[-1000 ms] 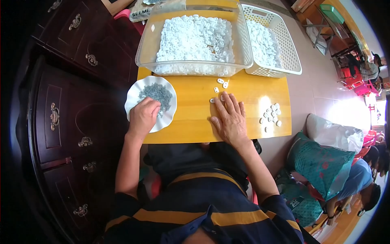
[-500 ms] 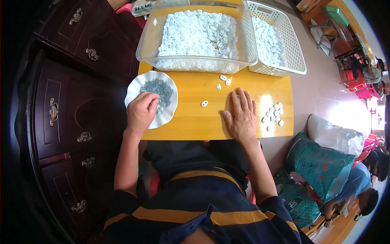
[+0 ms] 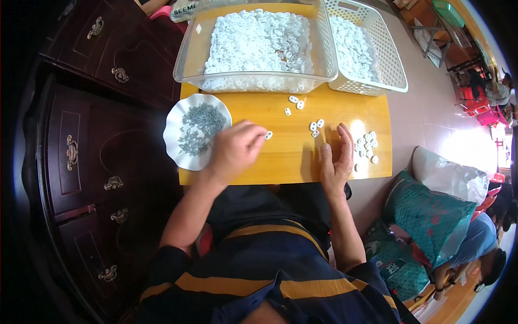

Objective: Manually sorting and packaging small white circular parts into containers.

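Left hand (image 3: 237, 148): your fingers curled; cannot tell if gripping.
Right hand (image 3: 339, 164): your thumb, fingers parted, holding nothing visible.
White piece (image 3: 269, 135): partly behind left fingertips.

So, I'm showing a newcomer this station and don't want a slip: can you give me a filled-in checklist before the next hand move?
1. Small grey pieces inside the white plate: ok, heaped within its rim.
2. Single white piece by the left hand steady: ok, lying on the table.
3. Left hand's pinch loaded: cannot tell, the fingers are bunched and hide what is between them.
4. Right hand free: ok, thumb and fingers apart, nothing seen held.
5. Loose white pieces in one group: not ok, three lie near the right hand, three near the clear tub, apart from the right-side cluster.
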Demonstrator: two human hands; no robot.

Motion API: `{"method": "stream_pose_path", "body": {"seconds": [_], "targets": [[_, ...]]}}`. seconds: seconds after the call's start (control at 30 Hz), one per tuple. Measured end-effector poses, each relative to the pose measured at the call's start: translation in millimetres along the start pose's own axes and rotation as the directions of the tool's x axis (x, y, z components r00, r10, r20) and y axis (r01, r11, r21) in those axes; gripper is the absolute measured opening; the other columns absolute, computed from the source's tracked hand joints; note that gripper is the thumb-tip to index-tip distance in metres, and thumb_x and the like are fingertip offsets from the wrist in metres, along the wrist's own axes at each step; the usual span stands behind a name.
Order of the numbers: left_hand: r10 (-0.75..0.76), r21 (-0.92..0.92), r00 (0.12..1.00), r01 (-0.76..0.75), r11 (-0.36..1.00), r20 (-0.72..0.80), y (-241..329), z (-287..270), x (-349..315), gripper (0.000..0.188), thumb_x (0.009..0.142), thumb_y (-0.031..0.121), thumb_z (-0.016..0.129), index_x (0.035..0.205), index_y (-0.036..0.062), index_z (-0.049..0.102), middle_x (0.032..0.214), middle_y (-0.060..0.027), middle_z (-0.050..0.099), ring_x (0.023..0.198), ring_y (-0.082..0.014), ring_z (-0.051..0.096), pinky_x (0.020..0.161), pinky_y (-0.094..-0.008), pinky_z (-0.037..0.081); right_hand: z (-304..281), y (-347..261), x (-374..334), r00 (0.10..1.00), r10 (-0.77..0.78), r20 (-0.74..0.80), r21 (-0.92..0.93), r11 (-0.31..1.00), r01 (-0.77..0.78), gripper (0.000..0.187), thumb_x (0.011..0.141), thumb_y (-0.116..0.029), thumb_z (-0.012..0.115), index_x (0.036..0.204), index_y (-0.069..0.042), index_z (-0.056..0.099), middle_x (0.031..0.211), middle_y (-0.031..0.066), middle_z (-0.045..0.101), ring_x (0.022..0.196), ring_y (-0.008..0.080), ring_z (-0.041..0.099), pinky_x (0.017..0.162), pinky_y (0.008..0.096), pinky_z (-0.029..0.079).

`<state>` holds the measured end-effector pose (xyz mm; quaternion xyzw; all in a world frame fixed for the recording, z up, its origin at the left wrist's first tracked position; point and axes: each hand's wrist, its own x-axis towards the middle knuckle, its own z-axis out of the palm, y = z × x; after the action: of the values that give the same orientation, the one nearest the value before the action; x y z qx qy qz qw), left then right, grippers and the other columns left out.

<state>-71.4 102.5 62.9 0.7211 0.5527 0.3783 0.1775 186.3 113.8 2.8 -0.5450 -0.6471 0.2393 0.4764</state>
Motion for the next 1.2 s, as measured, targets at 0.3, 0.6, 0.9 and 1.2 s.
{"method": "stream_pose_path", "body": {"seconds": [0.3, 0.6, 0.9, 1.2], "targets": [[0.095, 0.184, 0.994, -0.104, 0.977, 0.058, 3.2, 79.2, 42.3, 0.003, 0.089, 0.010, 0.068, 0.088, 0.0064, 0.068, 0.082, -0.0107, 0.067, 0.077, -0.0328, 0.068, 0.066, -0.0427, 0.054, 1.4, -1.3, 1.5, 0.999, -0.027, -0.033, -0.034, 0.999, 0.026, 0.044, 0.089, -0.003, 0.065, 0.132, 0.001, 0.057, 0.137, 0.0215, 0.058, 0.126, 0.0368, 0.056, 0.108, 0.0421, 0.044], [0.038, 0.087, 0.999, -0.039, 0.995, 0.012, 0.1, 80.6, 44.8, 0.005, 0.088, 0.008, 0.069, 0.089, 0.0033, 0.068, 0.084, -0.0119, 0.069, 0.077, -0.0312, 0.068, 0.067, -0.0400, 0.055, 0.0, -1.5, 0.3, 1.000, -0.022, -0.009, -0.065, 0.998, 0.022, 0.044, 0.090, -0.006, 0.067, 0.133, 0.000, 0.057, 0.134, 0.0194, 0.060, 0.126, 0.0336, 0.057, 0.109, 0.0401, 0.043], [-0.123, -0.129, 0.992, 0.120, 0.984, -0.020, 12.2, 48.7, 11.8, 0.007, 0.087, 0.001, 0.070, 0.090, 0.0023, 0.065, 0.082, -0.0107, 0.066, 0.068, -0.0253, 0.066, 0.061, -0.0344, 0.052, 3.1, -2.2, 1.0, 0.998, -0.049, 0.030, -0.150, 0.987, 0.053, 0.045, 0.089, -0.006, 0.067, 0.133, -0.002, 0.057, 0.135, 0.0203, 0.058, 0.124, 0.0365, 0.057, 0.107, 0.0419, 0.045], [0.061, 0.110, 0.984, -0.042, 0.993, -0.170, 7.7, 46.4, -22.4, 0.011, 0.083, 0.000, 0.071, 0.090, 0.0040, 0.064, 0.096, -0.0104, 0.068, 0.090, -0.0320, 0.067, 0.079, -0.0412, 0.054, 23.5, -13.8, 24.2, 0.981, -0.137, 0.135, -0.436, 0.881, 0.183, 0.066, 0.086, -0.022, 0.077, 0.143, -0.005, 0.048, 0.150, 0.0264, 0.042, 0.137, 0.0454, 0.041, 0.113, 0.0523, 0.034]]}}
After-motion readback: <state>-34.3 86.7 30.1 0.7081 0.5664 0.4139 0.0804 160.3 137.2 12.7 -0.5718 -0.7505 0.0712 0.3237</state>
